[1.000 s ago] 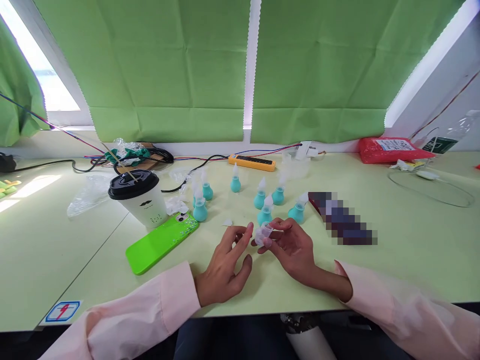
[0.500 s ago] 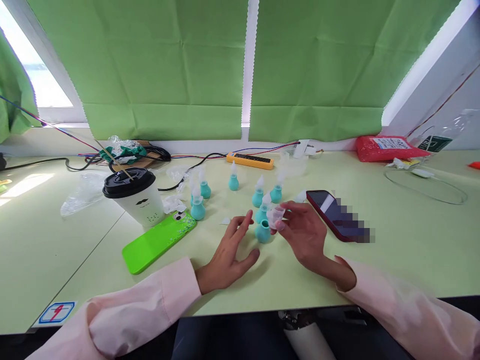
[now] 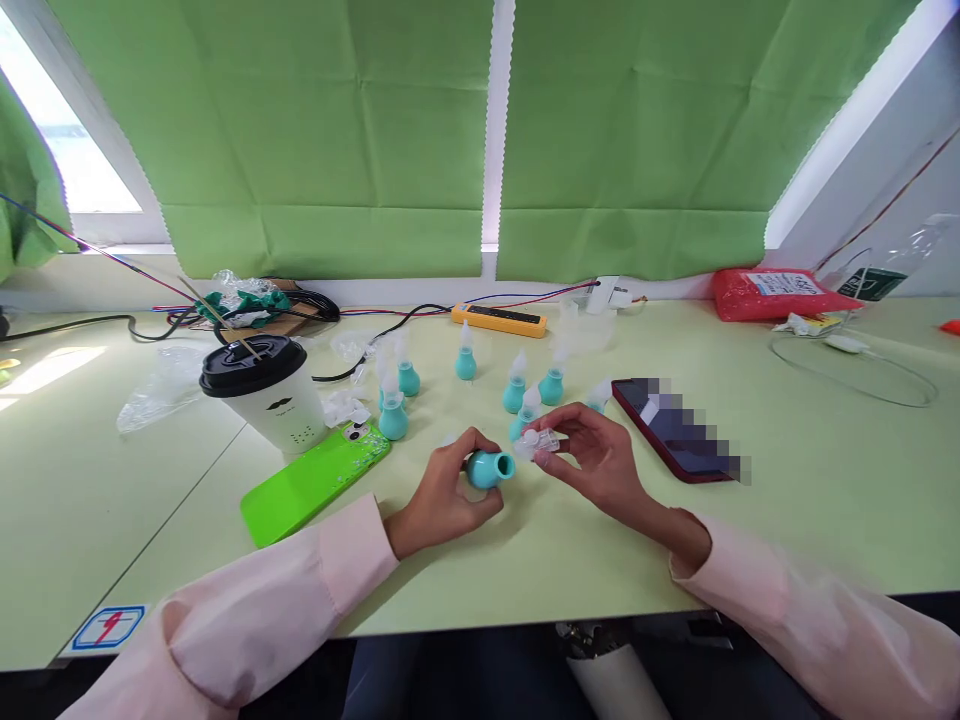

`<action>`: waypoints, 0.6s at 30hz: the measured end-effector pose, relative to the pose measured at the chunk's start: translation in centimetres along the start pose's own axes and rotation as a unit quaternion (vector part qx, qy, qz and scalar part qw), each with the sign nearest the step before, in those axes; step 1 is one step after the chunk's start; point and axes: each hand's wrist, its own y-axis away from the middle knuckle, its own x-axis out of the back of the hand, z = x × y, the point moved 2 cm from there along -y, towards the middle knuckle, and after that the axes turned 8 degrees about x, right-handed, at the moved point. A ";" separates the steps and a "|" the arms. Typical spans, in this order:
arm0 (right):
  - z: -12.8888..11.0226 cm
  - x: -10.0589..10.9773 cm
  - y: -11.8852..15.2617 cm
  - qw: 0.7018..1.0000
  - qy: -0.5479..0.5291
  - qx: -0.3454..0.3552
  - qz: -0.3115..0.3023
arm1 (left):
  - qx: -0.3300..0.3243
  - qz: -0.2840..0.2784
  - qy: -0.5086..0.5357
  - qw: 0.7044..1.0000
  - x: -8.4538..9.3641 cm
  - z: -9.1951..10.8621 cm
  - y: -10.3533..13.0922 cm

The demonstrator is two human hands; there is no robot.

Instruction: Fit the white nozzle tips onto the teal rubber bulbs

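Bulb [image 3: 484, 470], teal, is clamped between the thumb and fingers of the left hand [image 3: 450, 492], tipped on its side, its open mouth turned toward the right hand [image 3: 596, 462]. Position: over the near middle part of the table [image 3: 600, 560]; whether it touches the surface cannot be told. The right hand pinches the nozzle [image 3: 538, 443], a clear piece, between thumb and fingertips. Nozzle and bulb are near each other but apart — a gap shows between them. The two hands face one another and do not touch.

Beyond the hands, several finished units [image 3: 465, 362], teal with clear tips, stand upright in a loose arc; one is just behind the nozzle, another partly hidden by the right hand.

To the left, a green phone [image 3: 311, 490] lies camera side up beside a lidded cup [image 3: 276, 412] with a stick through its lid. To the right lies a dark phone [image 3: 671, 435], partly blurred. At the back, a yellow power strip [image 3: 499, 321] lies near the wall — the red package [image 3: 780, 296] is farther right.
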 end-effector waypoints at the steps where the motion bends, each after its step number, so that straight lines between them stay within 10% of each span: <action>1: 0.0 -0.1 0.0 1.000 -0.010 -0.012 -0.014 | 0.006 -0.012 -0.005 1.000 0.3 -0.1 0.1; 9: 0.2 -0.4 0.4 0.991 0.020 -0.034 -0.129 | 0.037 -0.064 0.011 0.997 0.8 -0.4 0.4; 18: 0.3 -0.2 0.5 0.911 0.241 0.234 -0.239 | 0.065 -0.142 -0.005 0.988 0.9 -1.4 0.4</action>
